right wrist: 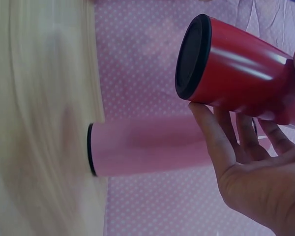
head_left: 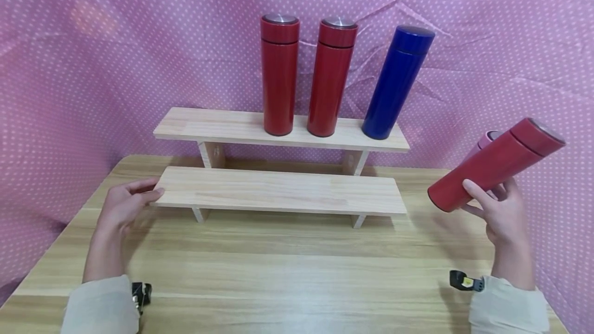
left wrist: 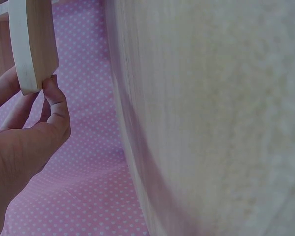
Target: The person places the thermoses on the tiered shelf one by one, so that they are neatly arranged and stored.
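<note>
My right hand [head_left: 508,215] grips a red thermos [head_left: 496,164], tilted with its steel-topped lid up to the right and raised over the table's right side. The right wrist view shows its black base ring, the fingers wrapped beneath the red body [right wrist: 250,69]. A pink thermos [right wrist: 147,147] stands behind it, mostly hidden in the head view. At the lower wooden shelf [head_left: 278,189], my left hand [head_left: 122,205] pinches the left end. In the left wrist view, thumb and fingers lie on either side of the board's end [left wrist: 32,54].
Two red thermoses, one left [head_left: 280,81] and one right [head_left: 331,81], stand on the upper wooden shelf [head_left: 209,122] with a blue thermos [head_left: 396,86] at its right end. Both shelves sit on a wooden table [head_left: 278,272]. A pink dotted cloth [head_left: 139,40] hangs close behind.
</note>
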### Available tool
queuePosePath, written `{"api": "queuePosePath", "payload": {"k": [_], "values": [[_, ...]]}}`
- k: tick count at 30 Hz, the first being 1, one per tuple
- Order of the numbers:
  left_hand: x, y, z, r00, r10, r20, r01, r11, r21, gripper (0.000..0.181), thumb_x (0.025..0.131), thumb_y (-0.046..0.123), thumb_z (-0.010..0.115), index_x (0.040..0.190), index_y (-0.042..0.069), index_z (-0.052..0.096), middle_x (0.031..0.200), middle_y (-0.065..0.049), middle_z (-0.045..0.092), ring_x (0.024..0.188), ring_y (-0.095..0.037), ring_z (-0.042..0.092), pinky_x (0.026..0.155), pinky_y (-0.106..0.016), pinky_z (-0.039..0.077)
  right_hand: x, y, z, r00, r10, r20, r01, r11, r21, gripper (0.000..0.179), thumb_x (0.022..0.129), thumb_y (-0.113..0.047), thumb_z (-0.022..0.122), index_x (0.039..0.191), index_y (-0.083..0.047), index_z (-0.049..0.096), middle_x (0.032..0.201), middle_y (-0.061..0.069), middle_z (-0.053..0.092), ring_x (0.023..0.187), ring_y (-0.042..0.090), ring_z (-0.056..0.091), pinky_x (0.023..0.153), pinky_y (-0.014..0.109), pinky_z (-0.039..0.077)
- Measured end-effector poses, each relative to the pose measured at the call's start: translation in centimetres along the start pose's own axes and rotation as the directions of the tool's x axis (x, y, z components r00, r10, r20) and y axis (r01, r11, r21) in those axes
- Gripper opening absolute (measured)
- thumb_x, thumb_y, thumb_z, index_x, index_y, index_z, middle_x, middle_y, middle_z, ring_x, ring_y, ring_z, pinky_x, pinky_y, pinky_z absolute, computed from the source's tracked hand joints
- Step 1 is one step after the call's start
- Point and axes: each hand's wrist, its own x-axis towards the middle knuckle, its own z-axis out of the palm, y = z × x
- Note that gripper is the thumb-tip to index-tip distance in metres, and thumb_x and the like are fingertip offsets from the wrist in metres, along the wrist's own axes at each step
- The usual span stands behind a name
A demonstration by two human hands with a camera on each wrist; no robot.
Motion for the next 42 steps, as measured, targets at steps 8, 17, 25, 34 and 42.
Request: {"api": "queuePosePath", "payload": {"k": [8, 17, 25, 34, 42], "values": [[-0.1, 0.1, -0.2, 1.0, -0.021, 0.008, 0.021, 1.0, -0.017, 0.053, 0.092, 0.026, 0.078, 0.138, 0.006, 0.061, 0.092, 0.026, 0.063, 0.077, -0.002, 0.059, 0.048, -0.024, 0.044, 0.2, -0.3, 1.9, 0.998, -0.054, 0.016, 0.054, 0.998, -0.026, 0.06, 0.09, 0.013, 0.067, 0.14, -0.014, 0.051, 0.117, 0.004, 0.063, 0.095, 0.013, 0.071, 0.058, 0.036, 0.06], [0.0, 0.1, -0.3, 1.0, -0.022, 0.001, 0.022, 0.999, -0.044, 0.032, 0.091, 0.026, 0.08, 0.122, 0.023, 0.072, 0.09, 0.026, 0.065, 0.068, -0.005, 0.057, 0.035, -0.027, 0.033, 0.3, -0.6, 3.2, 0.999, -0.052, 0.013, 0.053, 0.997, -0.062, 0.06, 0.089, 0.011, 0.07, 0.139, -0.016, 0.051, 0.117, 0.003, 0.064, 0.094, 0.012, 0.071, 0.06, 0.032, 0.06], [0.0, 0.1, -0.3, 1.0, -0.009, -0.005, 0.009, 1.0, -0.03, 0.037, 0.091, 0.024, 0.079, 0.126, 0.017, 0.07, 0.09, 0.025, 0.064, 0.067, -0.004, 0.054, 0.037, -0.027, 0.034, -0.1, -0.7, 4.1, 0.997, -0.074, 0.036, 0.077, 0.994, -0.079, 0.06, 0.089, 0.01, 0.07, 0.141, -0.014, 0.05, 0.118, 0.004, 0.064, 0.091, 0.014, 0.073, 0.059, 0.034, 0.06], [-0.1, -0.1, -0.3, 1.0, -0.021, -0.007, 0.021, 1.0, -0.009, 0.055, 0.092, 0.027, 0.079, 0.138, 0.004, 0.061, 0.092, 0.024, 0.063, 0.065, -0.005, 0.052, 0.037, -0.026, 0.034, -0.2, -0.6, 5.4, 0.995, -0.064, 0.073, 0.074, 0.987, -0.143, 0.06, 0.09, 0.005, 0.072, 0.141, -0.015, 0.05, 0.119, 0.004, 0.062, 0.093, 0.013, 0.071, 0.062, 0.031, 0.06], [-0.2, 0.0, -0.1, 1.0, -0.021, -0.003, 0.022, 1.0, 0.012, 0.064, 0.093, 0.028, 0.077, 0.143, -0.004, 0.052, 0.095, 0.023, 0.061, 0.068, -0.006, 0.054, 0.037, -0.026, 0.033, -0.1, -0.6, 6.7, 0.992, -0.084, 0.096, 0.098, 0.983, -0.155, 0.055, 0.088, 0.007, 0.072, 0.136, -0.013, 0.054, 0.113, 0.004, 0.066, 0.092, 0.013, 0.071, 0.062, 0.031, 0.06]]}}
